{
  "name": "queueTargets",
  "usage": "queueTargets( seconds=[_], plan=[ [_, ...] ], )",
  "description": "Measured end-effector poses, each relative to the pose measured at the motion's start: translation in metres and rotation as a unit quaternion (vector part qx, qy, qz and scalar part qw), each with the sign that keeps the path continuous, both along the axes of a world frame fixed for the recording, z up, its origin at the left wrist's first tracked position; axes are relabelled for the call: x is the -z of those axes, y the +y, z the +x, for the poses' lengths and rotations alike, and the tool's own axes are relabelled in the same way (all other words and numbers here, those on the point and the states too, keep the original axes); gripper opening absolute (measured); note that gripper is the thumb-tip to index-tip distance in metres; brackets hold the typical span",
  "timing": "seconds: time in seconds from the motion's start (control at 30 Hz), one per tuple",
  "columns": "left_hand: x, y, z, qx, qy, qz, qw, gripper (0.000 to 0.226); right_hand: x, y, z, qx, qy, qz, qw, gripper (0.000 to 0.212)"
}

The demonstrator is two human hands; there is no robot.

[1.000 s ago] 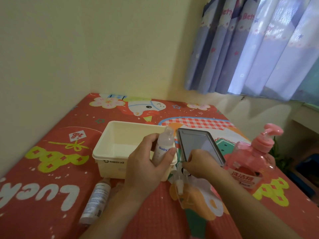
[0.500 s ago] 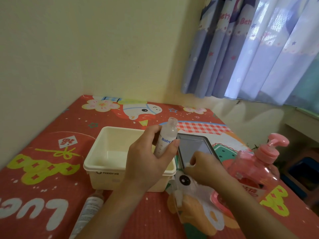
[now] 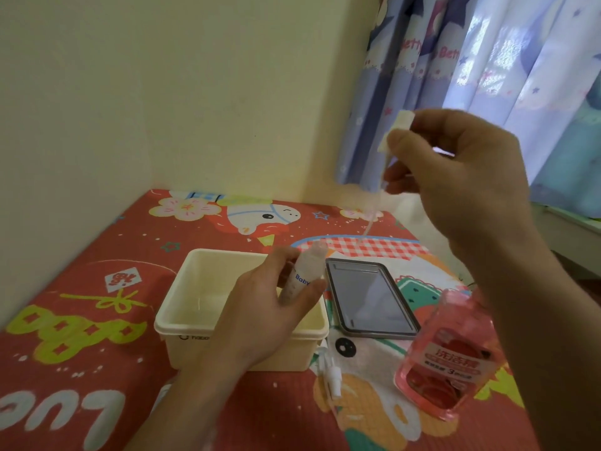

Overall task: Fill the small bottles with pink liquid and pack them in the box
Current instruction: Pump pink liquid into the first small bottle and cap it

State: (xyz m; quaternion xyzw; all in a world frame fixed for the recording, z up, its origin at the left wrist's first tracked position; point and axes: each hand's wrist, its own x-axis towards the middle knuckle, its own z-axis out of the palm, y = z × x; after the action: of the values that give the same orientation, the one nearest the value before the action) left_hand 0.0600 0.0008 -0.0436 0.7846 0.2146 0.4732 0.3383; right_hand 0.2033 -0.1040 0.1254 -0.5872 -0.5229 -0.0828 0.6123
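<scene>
My left hand [image 3: 263, 317] grips a small white bottle [image 3: 304, 275] labelled "Baby", held tilted and uncapped over the right rim of the cream box [image 3: 182, 323]. My right hand [image 3: 455, 177] is raised high at the upper right, pinching a white spray cap [image 3: 395, 131] whose thin tube [image 3: 369, 222] dangles below it. The pink liquid bottle [image 3: 445, 356] stands at the right, its pump top hidden behind my right forearm. The box looks empty inside.
A dark phone [image 3: 367, 297] lies flat just right of the box. Another small white pump piece [image 3: 331, 375] lies on the red patterned mat in front of the box. The wall is close at left, curtains [image 3: 487, 76] hang at back right.
My right hand rose from the mat beside the phone to high in the air, carrying the spray cap with its tube. My left hand kept the small bottle over the box.
</scene>
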Motion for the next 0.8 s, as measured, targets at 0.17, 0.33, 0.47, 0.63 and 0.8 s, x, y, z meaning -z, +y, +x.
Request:
queueTargets(
  seconds=[0.17, 0.33, 0.47, 0.63, 0.8],
  plan=[
    [0.001, -0.003, 0.001, 0.007, 0.021, 0.004, 1.000, 0.043, -0.002, 0.008, -0.009, -0.011, -0.023, 0.005, 1.000, 0.014],
    [-0.001, -0.005, 0.000, 0.005, 0.012, 0.005, 1.000, 0.041, 0.011, 0.016, -0.010, 0.000, -0.054, -0.033, 0.998, 0.019],
    [0.000, -0.005, 0.001, 0.004, 0.011, 0.001, 1.000, 0.041, 0.018, 0.019, -0.011, 0.003, -0.063, -0.049, 0.997, 0.015],
    [0.004, -0.003, 0.001, -0.001, 0.024, -0.013, 1.000, 0.047, 0.009, 0.013, -0.011, -0.013, -0.043, 0.001, 0.999, 0.016],
    [0.004, -0.004, 0.002, 0.001, 0.027, -0.011, 1.000, 0.045, 0.014, 0.014, -0.014, -0.006, -0.060, -0.018, 0.998, 0.015]
  ],
)
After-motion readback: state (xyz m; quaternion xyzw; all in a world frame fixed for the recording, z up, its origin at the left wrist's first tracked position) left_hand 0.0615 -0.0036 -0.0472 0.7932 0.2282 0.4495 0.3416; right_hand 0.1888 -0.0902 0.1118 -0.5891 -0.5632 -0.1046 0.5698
